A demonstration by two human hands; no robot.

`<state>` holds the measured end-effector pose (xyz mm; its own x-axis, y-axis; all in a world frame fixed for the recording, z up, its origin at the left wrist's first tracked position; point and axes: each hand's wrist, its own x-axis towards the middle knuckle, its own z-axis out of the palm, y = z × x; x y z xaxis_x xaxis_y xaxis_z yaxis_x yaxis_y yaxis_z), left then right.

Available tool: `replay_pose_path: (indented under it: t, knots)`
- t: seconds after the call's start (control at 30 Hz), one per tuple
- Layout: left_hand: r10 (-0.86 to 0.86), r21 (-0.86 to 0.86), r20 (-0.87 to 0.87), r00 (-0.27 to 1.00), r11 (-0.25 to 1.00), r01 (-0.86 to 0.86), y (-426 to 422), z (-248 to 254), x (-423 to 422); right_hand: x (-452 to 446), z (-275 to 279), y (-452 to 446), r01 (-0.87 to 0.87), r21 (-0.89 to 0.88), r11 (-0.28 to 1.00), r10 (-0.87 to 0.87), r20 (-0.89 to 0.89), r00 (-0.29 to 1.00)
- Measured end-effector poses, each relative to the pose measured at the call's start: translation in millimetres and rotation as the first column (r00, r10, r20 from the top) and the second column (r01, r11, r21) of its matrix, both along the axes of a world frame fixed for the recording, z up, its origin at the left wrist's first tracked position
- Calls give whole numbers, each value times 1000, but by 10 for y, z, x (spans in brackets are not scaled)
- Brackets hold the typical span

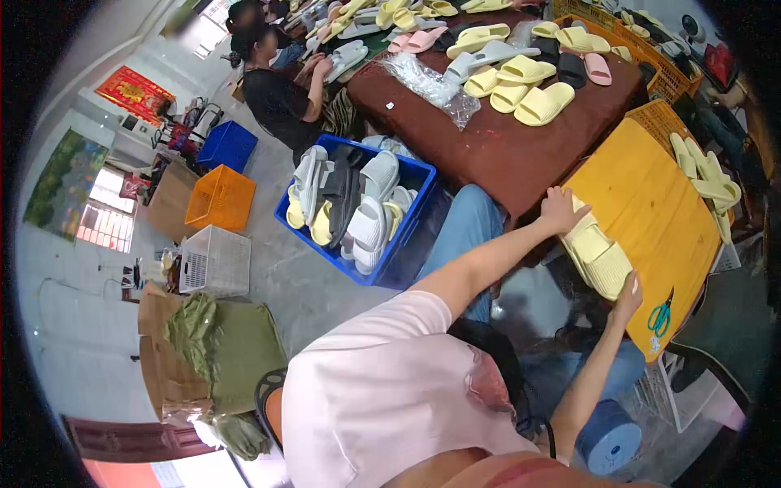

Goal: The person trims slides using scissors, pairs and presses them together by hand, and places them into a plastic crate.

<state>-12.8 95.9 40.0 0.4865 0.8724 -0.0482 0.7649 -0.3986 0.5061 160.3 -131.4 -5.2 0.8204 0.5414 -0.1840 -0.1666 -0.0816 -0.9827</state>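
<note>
No text can be read with certainty. In the upper left of the frame, a red wall sign (134, 95) carries yellow marks which look like writing, but these are too small and blurred to tell the single characters.

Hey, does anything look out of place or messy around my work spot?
Slightly: crumpled clear plastic lies loose beside slippers on the brown-covered table, perhaps stray packaging. The held yellow pair shows no obvious damage.
</note>
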Motion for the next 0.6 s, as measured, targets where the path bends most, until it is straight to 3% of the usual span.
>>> replay_pose_path:
  t: [0.07, 0.1, 0.17, 0.2, 0.27, 0.3, 0.33, 0.37, 0.4, 0.43, 0.47, 0.53, 0.6]
  knots:
    - [-39, -3, -92, 995, 999, 39, -5, 67, -5, -75, -90, -25, 105, 111, 988, -82, -196, 977]
    - [24, 76, -11, 1000, 997, -23, 21, -72, 31, 0, -185, -88, 89, 109, 990, -67, -193, 979]
    - [20, -195, 112, 994, 981, 2, 34, 170, -118, 7, 28, -261, 12, 264, 964, 67, -287, 956]
    - [122, -166, 165, 979, 982, -95, 55, 7, -95, 67, 81, -341, -2, 264, 965, 103, -370, 923]
    - [9, -101, 340, 940, 994, 27, 86, 63, -317, 216, -165, -472, -40, 426, 904, 219, -380, 899]
    - [103, -325, 509, 855, 942, 80, 59, 65, -439, 170, -108, -493, -39, 462, 886, 249, -402, 881]
    - [328, -596, 599, 731, 791, 134, -25, 78, -512, 38, 51, -481, 10, 471, 882, 247, -481, 842]
    - [468, -735, 650, 598, 587, 340, -62, 126, -683, 11, -74, -477, -13, 524, 852, 285, -443, 850]
    - [639, -796, 584, 501, 332, 506, -100, 165, -854, -182, 161, -408, 110, 372, 922, 125, -554, 823]
    - [661, -812, 561, 497, 325, 484, -193, 286, -1018, -496, 655, -317, 32, 300, 953, 133, -512, 848]
    - [681, -839, 524, 511, 310, 448, -275, 427, -1170, -460, 416, -285, -87, 442, 893, 332, -515, 790]
    - [687, -852, 523, 504, 408, 329, -325, 329, -1453, -626, 374, -190, -121, 374, 920, 324, -548, 771]
    - [717, -859, 510, 476, 396, 324, -348, 278, -1663, -836, 394, -141, -142, 378, 915, 350, -567, 746]
